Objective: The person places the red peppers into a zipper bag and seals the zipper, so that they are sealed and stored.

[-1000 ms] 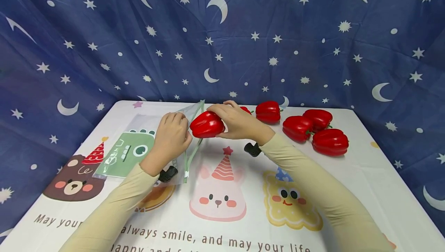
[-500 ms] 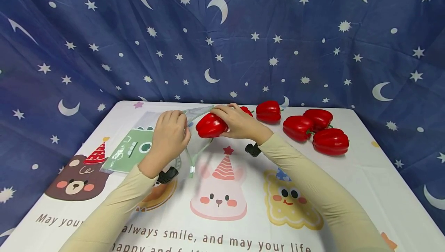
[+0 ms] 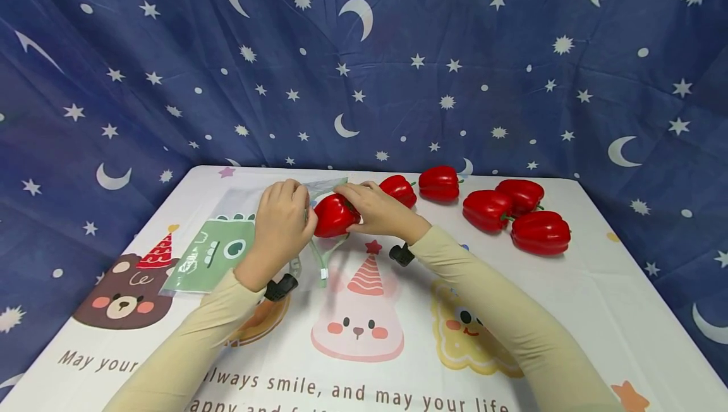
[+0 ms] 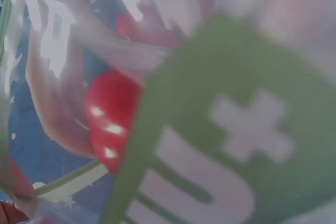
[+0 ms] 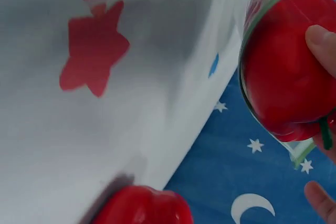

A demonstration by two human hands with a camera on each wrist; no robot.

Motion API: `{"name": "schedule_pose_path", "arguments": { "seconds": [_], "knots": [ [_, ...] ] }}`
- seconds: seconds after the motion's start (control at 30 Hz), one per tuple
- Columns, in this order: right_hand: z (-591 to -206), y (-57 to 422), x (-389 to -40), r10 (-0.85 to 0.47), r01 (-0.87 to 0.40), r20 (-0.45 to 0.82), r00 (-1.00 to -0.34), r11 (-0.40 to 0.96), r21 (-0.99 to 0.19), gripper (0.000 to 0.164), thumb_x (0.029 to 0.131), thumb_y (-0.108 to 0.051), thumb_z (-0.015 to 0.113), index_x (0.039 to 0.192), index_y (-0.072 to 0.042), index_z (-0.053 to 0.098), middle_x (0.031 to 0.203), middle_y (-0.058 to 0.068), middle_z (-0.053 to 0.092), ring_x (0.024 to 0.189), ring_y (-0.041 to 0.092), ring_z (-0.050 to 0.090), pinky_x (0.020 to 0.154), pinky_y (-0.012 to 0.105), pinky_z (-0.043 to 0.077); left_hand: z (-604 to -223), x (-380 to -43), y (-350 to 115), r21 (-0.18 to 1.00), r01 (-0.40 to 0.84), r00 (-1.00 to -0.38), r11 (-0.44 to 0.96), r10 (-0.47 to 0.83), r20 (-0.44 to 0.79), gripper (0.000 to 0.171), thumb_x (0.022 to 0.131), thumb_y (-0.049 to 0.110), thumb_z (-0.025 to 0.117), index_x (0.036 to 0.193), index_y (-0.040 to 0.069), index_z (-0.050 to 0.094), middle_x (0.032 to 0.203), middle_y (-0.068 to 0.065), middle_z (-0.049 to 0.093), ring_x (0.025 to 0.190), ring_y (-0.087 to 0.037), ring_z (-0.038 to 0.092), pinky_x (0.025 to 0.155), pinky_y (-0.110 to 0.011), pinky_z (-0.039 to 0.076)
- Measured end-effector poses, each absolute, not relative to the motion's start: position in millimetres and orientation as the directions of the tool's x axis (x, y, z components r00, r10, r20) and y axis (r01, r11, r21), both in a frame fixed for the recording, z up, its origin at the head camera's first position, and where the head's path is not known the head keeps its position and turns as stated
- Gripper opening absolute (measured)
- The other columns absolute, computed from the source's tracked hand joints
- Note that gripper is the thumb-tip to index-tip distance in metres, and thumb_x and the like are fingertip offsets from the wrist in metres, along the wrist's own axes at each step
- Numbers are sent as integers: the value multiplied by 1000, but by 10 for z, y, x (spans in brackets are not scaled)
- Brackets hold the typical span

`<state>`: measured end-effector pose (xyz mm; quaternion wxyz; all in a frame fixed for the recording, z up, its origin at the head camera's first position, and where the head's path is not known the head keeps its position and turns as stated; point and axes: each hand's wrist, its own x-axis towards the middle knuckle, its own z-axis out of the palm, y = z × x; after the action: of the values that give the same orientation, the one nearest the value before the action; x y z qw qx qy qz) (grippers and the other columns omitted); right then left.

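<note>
My left hand (image 3: 280, 219) grips the edge of a clear zip bag (image 3: 213, 254) with a green monster print and a green-trimmed mouth. My right hand (image 3: 382, 210) holds a red bell pepper (image 3: 334, 216) at that mouth, thumb and fingers about its stem end. In the right wrist view, the bag's green rim curves around the bell pepper (image 5: 289, 61), whose green stem points towards the hand. Through the clear plastic, the left wrist view shows the red pepper (image 4: 110, 114) beside the green print. Left fingertips are hidden in the head view.
Just behind my right hand lies another red bell pepper (image 3: 399, 191), with a further pepper (image 3: 439, 184) beside it. Several more, including a front pepper (image 3: 540, 233), cluster at the right. A white printed tablecloth (image 3: 364, 380) covers the table, and a blue starry curtain (image 3: 398, 83) hangs behind.
My right hand has moved slightly left and down with the bell pepper, bringing it into the bag's mouth. The pepper behind that hand shows more fully. My left hand stays almost in place.
</note>
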<state>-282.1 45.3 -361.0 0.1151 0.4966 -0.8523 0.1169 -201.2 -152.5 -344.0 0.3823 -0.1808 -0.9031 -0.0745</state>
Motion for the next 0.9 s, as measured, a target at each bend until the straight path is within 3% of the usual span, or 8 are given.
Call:
{"name": "schedule_pose_path", "arguments": {
  "seconds": [0.27, 0.6, 0.9],
  "knots": [
    [-3724, 332, -2849, -826, -877, 299, -477, 467, -111, 63, 74, -24, 79, 128, -9, 49, 128, 5, 57, 121, 18, 51, 101, 38, 40, -3422, -1994, -1536, -11, 366, -638, 930, 259, 725, 7, 77, 7, 53, 75, 0, 52, 87, -18, 57, 85, -35, 54, 84, -44, 44],
    [-3866, 176, -2908, -833, -873, 260, -488, 474, -119, 66, 76, -29, 77, 131, -8, 48, 128, 5, 57, 118, 18, 54, 97, 34, 43, -3483, -2003, -1539, -29, 335, -676, 942, 262, 689, 10, 76, 8, 57, 75, -1, 55, 89, -19, 58, 88, -36, 54, 87, -45, 43],
    [-3939, 216, -2942, -835, -850, 164, -526, 510, -129, 67, 80, -29, 72, 136, -7, 44, 137, 6, 53, 125, 20, 51, 106, 36, 40, -3510, -2003, -1581, -10, 313, -707, 950, 239, 666, 9, 76, 8, 57, 73, 0, 54, 89, -19, 58, 89, -35, 55, 88, -45, 43]
  ]
}}
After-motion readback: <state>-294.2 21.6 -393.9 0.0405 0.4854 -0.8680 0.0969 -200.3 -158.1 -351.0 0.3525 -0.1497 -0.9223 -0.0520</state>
